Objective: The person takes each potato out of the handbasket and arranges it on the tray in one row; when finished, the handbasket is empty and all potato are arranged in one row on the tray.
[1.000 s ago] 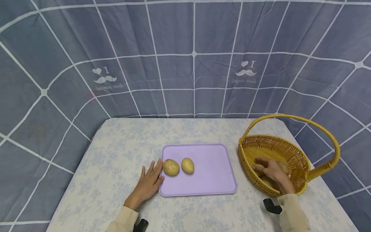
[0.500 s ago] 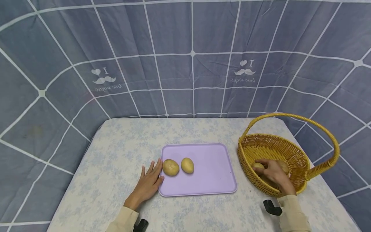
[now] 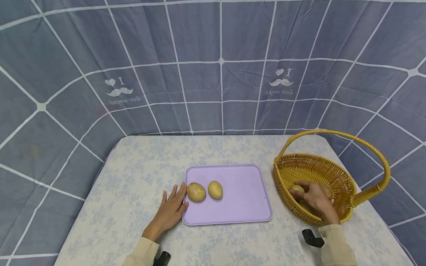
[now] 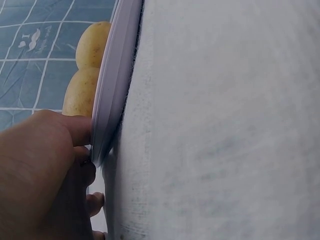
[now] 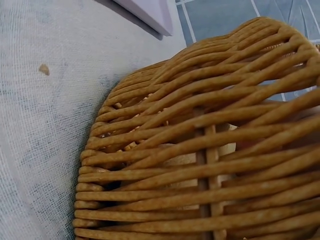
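Here pinching likely firm potato [image 3: 297, 188] by sides with right grip [image 3: 314, 197], four o'clock; resting spread left grip [image 3: 168, 210] against tray [image 3: 239, 205].

The right grip [image 3: 313, 196] partly hides its potato [image 3: 297, 188]; how many lie in the wicker basket [image 3: 307, 164] cannot be told. From the left wrist, the lilac tray [image 4: 117, 70] partly covers two potatoes [image 4: 82, 92]. The head view's bottom edge cuts off both sleeves [image 3: 337, 244].

The left hand [image 3: 169, 211] and the right hand [image 3: 315, 197] are bare. The plain cream cloth left sleeve [image 3: 142, 252] and the matching right sleeve [image 3: 337, 245] reach the wrists; beside each shows a small black object [image 3: 313, 238], the right one angular.
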Action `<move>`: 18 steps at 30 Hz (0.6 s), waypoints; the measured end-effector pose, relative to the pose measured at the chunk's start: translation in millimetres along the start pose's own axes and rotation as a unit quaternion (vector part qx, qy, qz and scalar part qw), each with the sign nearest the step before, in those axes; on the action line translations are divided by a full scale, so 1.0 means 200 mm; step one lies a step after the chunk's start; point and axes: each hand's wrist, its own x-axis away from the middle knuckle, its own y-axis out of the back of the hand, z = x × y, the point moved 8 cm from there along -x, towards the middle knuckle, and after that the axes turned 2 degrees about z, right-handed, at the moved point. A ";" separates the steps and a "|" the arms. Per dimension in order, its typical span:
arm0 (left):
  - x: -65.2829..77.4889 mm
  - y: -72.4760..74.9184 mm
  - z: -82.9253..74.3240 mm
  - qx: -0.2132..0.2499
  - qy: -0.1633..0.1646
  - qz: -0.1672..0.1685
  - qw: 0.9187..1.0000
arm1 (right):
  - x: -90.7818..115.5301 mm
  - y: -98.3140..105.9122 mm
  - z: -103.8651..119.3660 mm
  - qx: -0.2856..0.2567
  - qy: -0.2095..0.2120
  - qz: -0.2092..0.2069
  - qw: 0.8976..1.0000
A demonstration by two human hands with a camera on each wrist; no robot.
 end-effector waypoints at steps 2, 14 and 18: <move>0.00 0.00 0.00 0.001 0.000 -0.001 1.000 | 0.00 0.01 0.00 0.004 0.001 -0.008 1.000; 0.00 0.00 0.00 0.006 0.001 0.013 1.000 | 0.01 0.11 0.09 0.017 0.014 -0.062 0.998; 0.00 0.01 -0.01 0.003 0.001 0.014 1.000 | 0.01 0.13 0.14 -0.035 0.034 -0.076 0.996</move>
